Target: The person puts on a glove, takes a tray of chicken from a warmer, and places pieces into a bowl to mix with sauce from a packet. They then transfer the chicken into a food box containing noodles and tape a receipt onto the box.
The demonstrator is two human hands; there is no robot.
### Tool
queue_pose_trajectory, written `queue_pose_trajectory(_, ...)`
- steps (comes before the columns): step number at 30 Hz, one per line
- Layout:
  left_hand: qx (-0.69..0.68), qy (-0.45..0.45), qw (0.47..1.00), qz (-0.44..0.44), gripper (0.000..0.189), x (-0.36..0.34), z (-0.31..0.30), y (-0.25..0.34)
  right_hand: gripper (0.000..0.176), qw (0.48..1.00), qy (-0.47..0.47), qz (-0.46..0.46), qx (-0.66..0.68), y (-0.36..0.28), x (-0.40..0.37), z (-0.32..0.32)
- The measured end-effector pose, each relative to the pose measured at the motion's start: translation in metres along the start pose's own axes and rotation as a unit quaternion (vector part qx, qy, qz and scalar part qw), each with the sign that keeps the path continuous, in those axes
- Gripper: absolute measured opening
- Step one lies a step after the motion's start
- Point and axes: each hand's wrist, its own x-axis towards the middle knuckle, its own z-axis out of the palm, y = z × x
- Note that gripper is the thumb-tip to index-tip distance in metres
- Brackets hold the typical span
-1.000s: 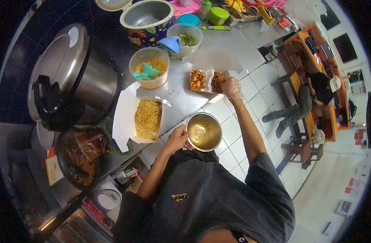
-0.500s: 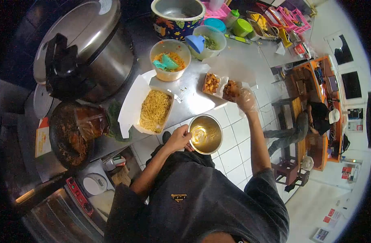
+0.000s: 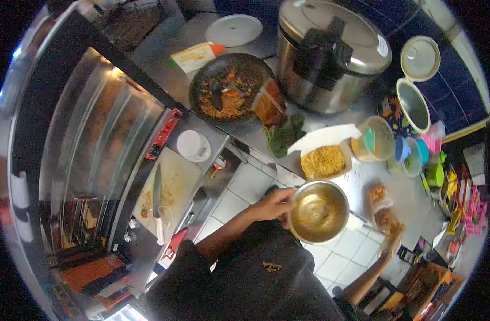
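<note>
Beside the counter [image 3: 415, 199], left fingers [image 3: 284, 196] clamped on a metal bowl [image 3: 318, 212] — right fingers [image 3: 397, 234] at a box [image 3: 385, 204] (grip unclear)

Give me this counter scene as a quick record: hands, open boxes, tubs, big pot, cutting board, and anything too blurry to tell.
Left hand: gripping the rim of the metal bowl
Right hand: at the box of browned pieces
Other open box: filled with noodles
Tubs: one orange-tinted, one with a blue utensil
Big steel pot: lid on
Cutting board: knife lying on it
Unclear: whether the right hand grips anything
</note>
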Motion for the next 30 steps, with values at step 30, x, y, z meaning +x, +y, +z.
queue_pose_trajectory(30, -0.140, 0.478, 0.823, 0.275, 0.028, 0.324, -0.500, 0.217, 0.054, 0.966, 0.030, 0.015, 0.258, -0.289, -0.121, 0.225)
